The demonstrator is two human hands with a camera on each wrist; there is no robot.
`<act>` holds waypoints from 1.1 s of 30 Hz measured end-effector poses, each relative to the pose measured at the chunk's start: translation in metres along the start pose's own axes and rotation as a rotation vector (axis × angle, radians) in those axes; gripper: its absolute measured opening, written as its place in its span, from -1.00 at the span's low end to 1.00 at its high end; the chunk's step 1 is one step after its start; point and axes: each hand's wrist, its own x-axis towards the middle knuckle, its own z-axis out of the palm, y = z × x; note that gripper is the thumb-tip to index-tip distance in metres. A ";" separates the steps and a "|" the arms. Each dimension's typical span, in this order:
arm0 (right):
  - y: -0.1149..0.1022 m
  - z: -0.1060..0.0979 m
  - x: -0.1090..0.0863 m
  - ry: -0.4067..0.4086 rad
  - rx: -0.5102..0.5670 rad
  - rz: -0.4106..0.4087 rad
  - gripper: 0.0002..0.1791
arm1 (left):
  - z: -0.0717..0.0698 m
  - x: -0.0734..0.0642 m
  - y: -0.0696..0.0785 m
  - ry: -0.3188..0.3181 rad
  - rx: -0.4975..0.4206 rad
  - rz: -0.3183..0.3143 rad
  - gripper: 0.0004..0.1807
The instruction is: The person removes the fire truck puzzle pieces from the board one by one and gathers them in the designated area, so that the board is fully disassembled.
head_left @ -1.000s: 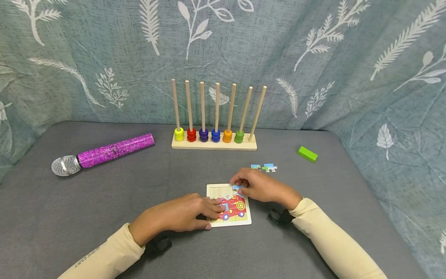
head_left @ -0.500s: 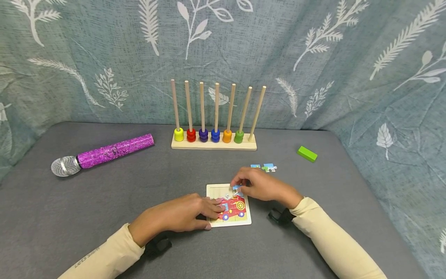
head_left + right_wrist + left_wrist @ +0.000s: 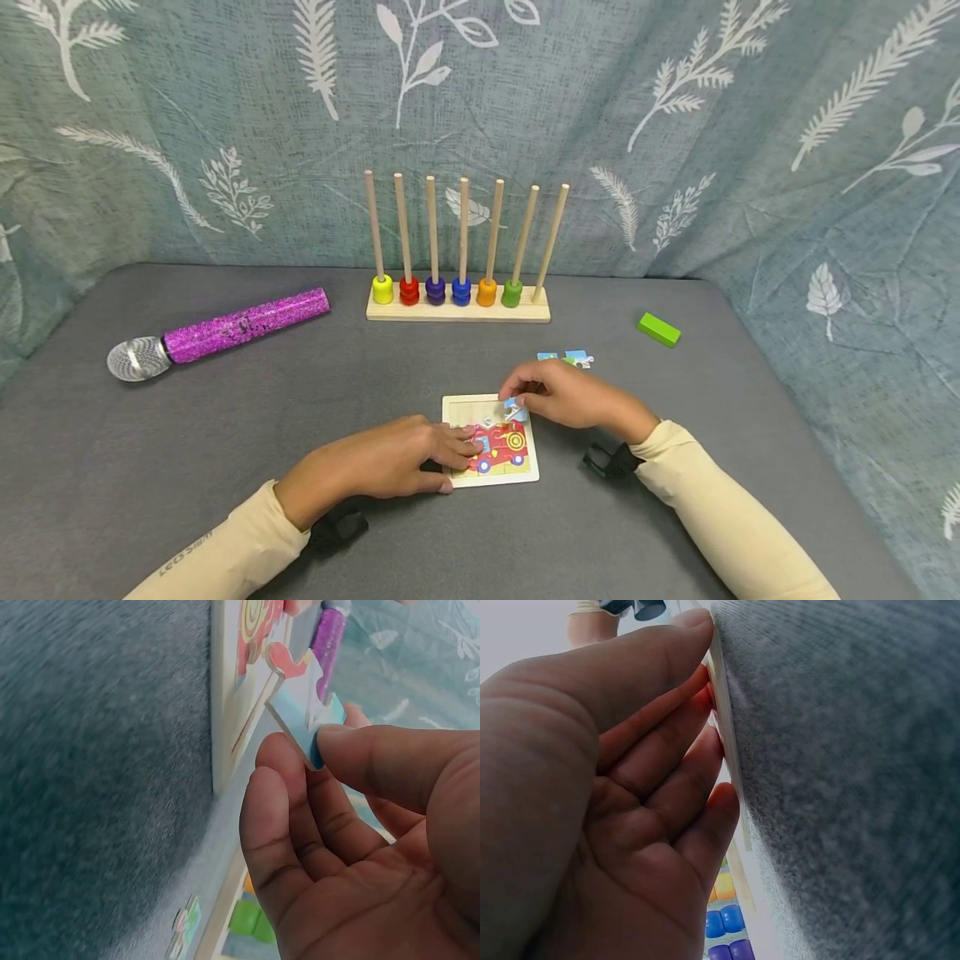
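Observation:
A wooden puzzle tray (image 3: 491, 481) with a red car picture lies on the grey table, its upper part showing bare wood. My left hand (image 3: 405, 457) rests on the tray's left side, fingers extended over the fitted pieces and thumb at the lower left edge. In the left wrist view the fingertips (image 3: 724, 799) touch the tray. My right hand (image 3: 573, 393) pinches a blue and white puzzle piece (image 3: 300, 697) between thumb and fingers. That piece is tilted, above the tray's upper right corner. Beyond the right hand lie loose puzzle pieces (image 3: 576, 358), partly hidden by it.
At the back stands a wooden peg rack (image 3: 457, 311) with coloured beads on most pegs. A purple glittery microphone (image 3: 247, 325) lies at the left. One green block (image 3: 659, 329) is at the right. A patterned curtain (image 3: 480, 108) hangs behind the table.
The right hand has lifted the puzzle piece slightly and tilted it, shifting a little to the right. My left hand stays on the tray. The head view has shifted slightly.

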 end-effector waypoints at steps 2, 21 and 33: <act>0.001 -0.001 -0.001 0.019 0.001 0.009 -0.78 | 0.000 0.000 0.000 0.000 0.008 0.002 -0.61; 0.016 -0.022 -0.019 0.094 -0.023 0.082 -0.80 | 0.001 -0.001 0.000 -0.010 0.006 -0.017 -0.61; 0.026 -0.039 -0.036 0.152 -0.035 0.116 -0.78 | 0.001 -0.001 0.000 0.000 0.014 -0.006 -0.60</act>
